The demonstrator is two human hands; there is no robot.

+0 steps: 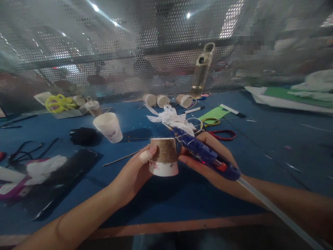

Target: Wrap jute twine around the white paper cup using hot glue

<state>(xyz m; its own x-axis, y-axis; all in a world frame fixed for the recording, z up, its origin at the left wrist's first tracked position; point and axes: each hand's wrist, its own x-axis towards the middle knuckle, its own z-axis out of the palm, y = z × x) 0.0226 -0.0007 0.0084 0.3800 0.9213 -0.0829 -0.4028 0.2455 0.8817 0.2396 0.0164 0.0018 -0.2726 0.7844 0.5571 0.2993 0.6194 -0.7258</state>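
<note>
My left hand [142,165] grips the left side of a paper cup [163,169], its bandaged thumb pressed on the side. Brown twine [166,150] wraps the cup's upper part as I see it; the lower part is bare white with a small floral print. In my right hand [208,163] is a blue glue gun [197,147], with a long glue stick [275,210] trailing from its back. The nozzle points up and left, above the cup's right side. My right fingertips come close to the cup; whether they touch it, I cannot tell.
Crumpled white lace [174,118], scissors with red handles [223,134] and a marker [194,110] lie beyond my hands. Stacked paper cups [109,126] stand left, near a black pouch [70,180]. A bottle [201,71] stands before the perforated metal panel [117,66].
</note>
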